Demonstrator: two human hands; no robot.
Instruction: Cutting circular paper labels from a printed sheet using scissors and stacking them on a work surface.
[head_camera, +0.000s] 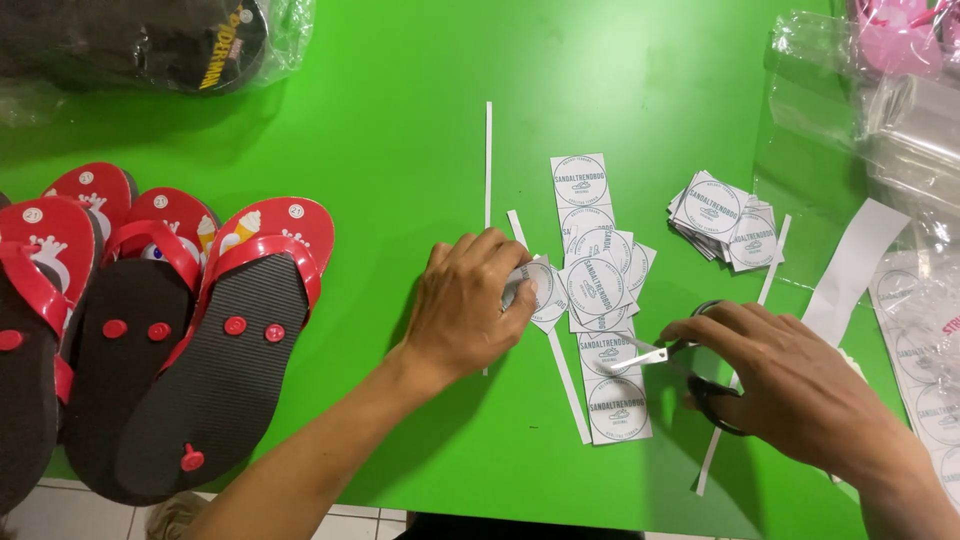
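1. Table (400, 150), bright green, fills nearly the whole frame and serves as the cutting surface; everything lies flat on it within arm's reach.
2. Sandals (150, 320), red with black soles, sit in an overlapping row at the left edge, several sole-up, well apart from the paper so they stay out of the way.
3. Plastic bags (850, 110), clear and crinkled, pile up at the upper right; a dark bagged bundle (140, 40) lies at the upper left.
4. Left hand (470, 300), at centre, is closed with its fingertips pinching a cut label (535, 285) and pressing down beside the strip, seemingly to steady the paper.
5. Right hand (790, 385), lower right, is wrapped around the black handles of scissors (660, 355), blades slightly parted and aimed left at the strip.
6. Strip (610, 390), a column of round-printed labels, runs down the centre between both hands, loose squares overlapping on its middle.
7. Stack (725, 220) of finished squares rests right of centre, set aside from the cutting.
8. Offcuts (488, 160), thin white slivers, lie scattered around the strip where they fell.
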